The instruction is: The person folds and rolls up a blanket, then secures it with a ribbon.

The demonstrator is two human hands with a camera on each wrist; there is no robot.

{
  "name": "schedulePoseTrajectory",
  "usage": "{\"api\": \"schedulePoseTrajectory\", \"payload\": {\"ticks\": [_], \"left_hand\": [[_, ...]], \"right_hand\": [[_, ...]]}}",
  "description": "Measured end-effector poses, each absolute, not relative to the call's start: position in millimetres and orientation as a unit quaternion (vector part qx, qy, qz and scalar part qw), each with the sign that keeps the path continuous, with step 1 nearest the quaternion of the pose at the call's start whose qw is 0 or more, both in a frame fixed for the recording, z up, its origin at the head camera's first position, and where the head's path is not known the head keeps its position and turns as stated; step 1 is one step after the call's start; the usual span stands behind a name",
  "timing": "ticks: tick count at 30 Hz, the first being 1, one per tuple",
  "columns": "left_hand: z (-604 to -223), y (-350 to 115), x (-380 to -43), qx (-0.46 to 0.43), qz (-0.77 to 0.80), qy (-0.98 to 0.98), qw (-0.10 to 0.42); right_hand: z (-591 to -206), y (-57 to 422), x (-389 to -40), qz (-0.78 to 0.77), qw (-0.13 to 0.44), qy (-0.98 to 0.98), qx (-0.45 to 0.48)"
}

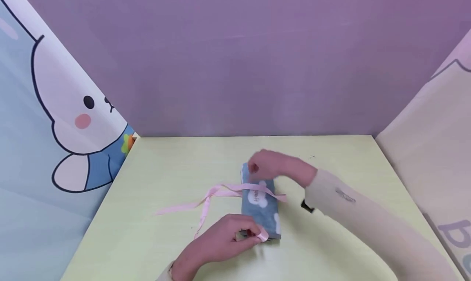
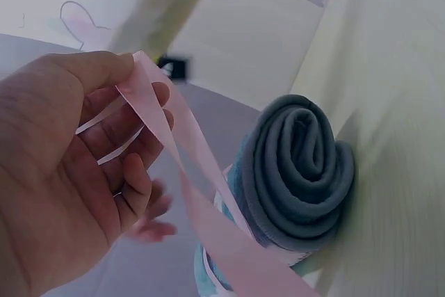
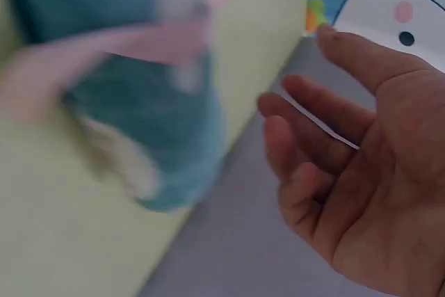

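Note:
A blue-grey towel point(image 1: 260, 215) with white cloud shapes lies rolled up on the table, its spiral end point(image 2: 299, 165) facing the left wrist camera. Across its middle runs a pink ribbon point(image 1: 254, 187), whose loose lengths trail off to the left. Near the towel's front end, my left hand point(image 1: 222, 237) pinches a folded part of this ribbon point(image 2: 154, 106) between thumb and fingers. My right hand point(image 1: 270, 165) is over the towel's far end, fingers loosely bent with nothing between them; in the right wrist view the hand point(image 3: 375, 151) appears apart from the blurred towel point(image 3: 153, 116).
The pale yellow table point(image 1: 147, 170) meets a purple panel point(image 1: 243, 68) at the back. A rabbit-print sheet point(image 1: 77, 109) stands on the left and a pale printed sheet point(image 1: 434, 138) on the right. A small black item point(image 1: 307, 206) shows under the right sleeve.

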State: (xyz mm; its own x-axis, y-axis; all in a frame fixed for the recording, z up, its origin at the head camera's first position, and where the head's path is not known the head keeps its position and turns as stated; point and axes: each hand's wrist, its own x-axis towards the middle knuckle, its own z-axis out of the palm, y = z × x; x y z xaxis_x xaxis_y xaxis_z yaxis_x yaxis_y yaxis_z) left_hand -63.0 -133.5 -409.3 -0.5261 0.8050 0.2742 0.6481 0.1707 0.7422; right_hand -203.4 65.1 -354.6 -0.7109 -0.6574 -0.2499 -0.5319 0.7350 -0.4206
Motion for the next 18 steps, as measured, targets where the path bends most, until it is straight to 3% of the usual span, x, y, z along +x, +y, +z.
{"api": "schedulePoseTrajectory", "payload": {"ticks": [5,10,18], "left_hand": [[-409,-140,-63,0.476,0.430,0.761,0.099],[-402,-145,-62,0.484,0.401,0.773,0.087],[-383,-160,-58,0.465,0.401,0.783,0.096]], "right_hand": [[-390,70,-179,-0.182,0.142,0.911,-0.341],[-399,54,-180,-0.165,0.097,0.916,-0.351],[-397,37,-182,-0.053,0.156,0.945,-0.283]]}}
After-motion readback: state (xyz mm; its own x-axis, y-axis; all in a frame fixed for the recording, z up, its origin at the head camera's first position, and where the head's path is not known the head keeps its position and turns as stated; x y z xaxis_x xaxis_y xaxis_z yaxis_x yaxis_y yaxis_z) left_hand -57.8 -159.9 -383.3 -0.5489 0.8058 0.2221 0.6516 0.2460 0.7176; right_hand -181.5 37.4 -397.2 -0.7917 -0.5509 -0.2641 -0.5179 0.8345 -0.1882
